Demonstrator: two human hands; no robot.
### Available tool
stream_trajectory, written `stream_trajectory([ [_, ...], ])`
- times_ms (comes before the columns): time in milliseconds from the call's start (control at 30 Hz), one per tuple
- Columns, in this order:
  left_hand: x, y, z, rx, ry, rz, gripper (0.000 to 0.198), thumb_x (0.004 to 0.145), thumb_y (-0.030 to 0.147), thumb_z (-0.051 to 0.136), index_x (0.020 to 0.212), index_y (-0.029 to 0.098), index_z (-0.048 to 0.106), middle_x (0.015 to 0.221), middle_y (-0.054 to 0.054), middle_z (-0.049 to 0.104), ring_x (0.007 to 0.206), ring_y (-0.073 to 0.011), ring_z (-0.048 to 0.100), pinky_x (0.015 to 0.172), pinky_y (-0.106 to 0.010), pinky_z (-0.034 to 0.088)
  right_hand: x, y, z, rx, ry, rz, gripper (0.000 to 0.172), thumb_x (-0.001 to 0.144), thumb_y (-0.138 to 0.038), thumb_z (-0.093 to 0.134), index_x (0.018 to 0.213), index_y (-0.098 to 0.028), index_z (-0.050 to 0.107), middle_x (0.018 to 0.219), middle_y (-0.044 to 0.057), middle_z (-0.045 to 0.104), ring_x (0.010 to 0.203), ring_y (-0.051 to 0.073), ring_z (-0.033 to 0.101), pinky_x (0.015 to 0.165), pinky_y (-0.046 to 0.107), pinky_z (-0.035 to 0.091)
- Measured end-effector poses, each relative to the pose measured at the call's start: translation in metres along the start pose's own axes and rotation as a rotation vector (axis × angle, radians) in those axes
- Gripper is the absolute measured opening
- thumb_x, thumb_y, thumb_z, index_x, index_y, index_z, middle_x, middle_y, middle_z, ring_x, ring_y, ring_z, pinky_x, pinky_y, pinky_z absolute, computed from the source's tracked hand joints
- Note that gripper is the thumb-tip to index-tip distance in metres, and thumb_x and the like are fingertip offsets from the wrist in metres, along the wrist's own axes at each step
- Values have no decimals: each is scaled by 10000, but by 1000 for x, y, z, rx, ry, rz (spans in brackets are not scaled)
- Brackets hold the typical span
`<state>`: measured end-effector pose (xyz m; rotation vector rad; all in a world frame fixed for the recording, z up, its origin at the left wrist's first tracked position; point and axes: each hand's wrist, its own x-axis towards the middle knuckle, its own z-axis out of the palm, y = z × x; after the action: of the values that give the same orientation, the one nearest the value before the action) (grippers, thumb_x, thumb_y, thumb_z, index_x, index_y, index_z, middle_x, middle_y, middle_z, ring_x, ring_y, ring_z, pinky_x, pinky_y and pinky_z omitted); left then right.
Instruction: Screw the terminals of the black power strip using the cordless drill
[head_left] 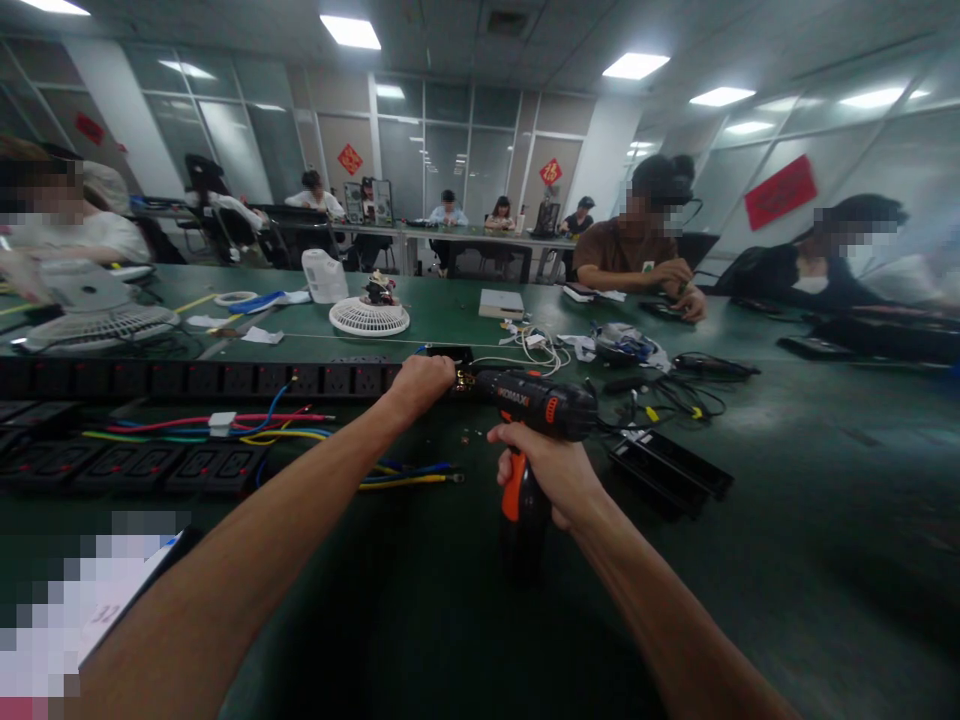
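My right hand [551,462] is wrapped around the handle of a black and orange cordless drill [559,405], its nose pointing left. The drill's tip meets small brass-coloured parts [465,379] at the right end of a long black power strip [307,379]. There my left hand [424,385] is closed on the strip's end, with most of its fingertips hidden. Blue and yellow wires with ring terminals [456,478] lie below my left forearm. A second black strip of sockets [161,468] and red, blue and green wires [262,425] lie at the left.
Black rectangular housings [671,475] lie right of the drill, near tangled cables [694,395] and a plastic bag [626,345]. Across the green table [442,310] stand a white fan grille [369,317] and a white plastic housing [324,276]. Several people work around the tables.
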<state>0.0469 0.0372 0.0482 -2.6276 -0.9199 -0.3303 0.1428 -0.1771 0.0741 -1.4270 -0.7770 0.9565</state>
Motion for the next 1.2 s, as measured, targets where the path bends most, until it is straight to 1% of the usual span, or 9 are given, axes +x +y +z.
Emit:
stream_trajectory([
  [267, -5, 3, 2, -35, 27, -25, 304, 980, 29, 389, 1112, 20, 663, 1006, -271, 734, 959, -365, 752, 766, -441, 573, -2, -3, 1, -5, -3, -10, 156, 685, -330, 712, 746, -197, 657, 457, -5, 591, 451, 156, 555, 502, 294, 426],
  [367, -5, 4, 2, -67, 33, -62, 298, 994, 53, 395, 1107, 41, 671, 1024, -254, 741, 975, -354, 753, 792, -441, 574, -1, -1, 0, -19, -12, -17, 171, 696, -338, 709, 767, -188, 668, 464, 0, 600, 449, 154, 553, 494, 289, 414],
  [500, -3, 3, 4, -114, 57, -106, 281, 994, 82, 417, 1102, 75, 677, 1037, -225, 747, 996, -330, 749, 831, -420, 564, 2, 1, -1, -26, -21, -10, 180, 695, -336, 713, 774, -179, 675, 470, 5, 609, 457, 157, 566, 508, 293, 429],
  [667, -3, 0, 8, -131, 61, -95, 264, 947, 74, 462, 1103, 94, 674, 1068, -206, 745, 1013, -321, 735, 835, -400, 549, 3, 2, -2, -10, -11, -3, 178, 692, -333, 709, 772, -176, 683, 460, 2, 598, 458, 158, 568, 521, 302, 440],
  [800, -3, -1, 13, -139, 94, -86, 266, 952, 81, 449, 1096, 101, 672, 1061, -202, 745, 1015, -317, 727, 847, -399, 536, 3, 2, 0, -24, -6, 9, 185, 696, -335, 712, 785, -175, 686, 467, 5, 603, 461, 159, 566, 522, 307, 441],
  [933, -3, 0, 15, -143, 118, -106, 276, 959, 79, 428, 1079, 109, 675, 1048, -196, 746, 996, -319, 725, 840, -400, 529, 1, 1, 4, -44, 18, 7, 196, 707, -341, 713, 809, -176, 683, 478, 4, 605, 465, 157, 562, 507, 301, 427],
  [1033, -3, -1, 16, -169, 132, -116, 288, 959, 79, 431, 1097, 114, 682, 1053, -186, 750, 995, -313, 724, 842, -392, 524, 1, 1, 7, -41, 23, -3, 193, 710, -341, 713, 806, -178, 677, 476, -1, 598, 464, 154, 559, 506, 297, 425],
  [1200, -4, -6, 21, -256, 180, -99, 327, 950, 91, 462, 1181, 138, 690, 1102, -157, 757, 1019, -291, 713, 898, -379, 516, 5, 1, 8, -7, 9, -5, 204, 688, -346, 725, 788, -176, 675, 469, -7, 595, 461, 148, 559, 514, 291, 437],
])
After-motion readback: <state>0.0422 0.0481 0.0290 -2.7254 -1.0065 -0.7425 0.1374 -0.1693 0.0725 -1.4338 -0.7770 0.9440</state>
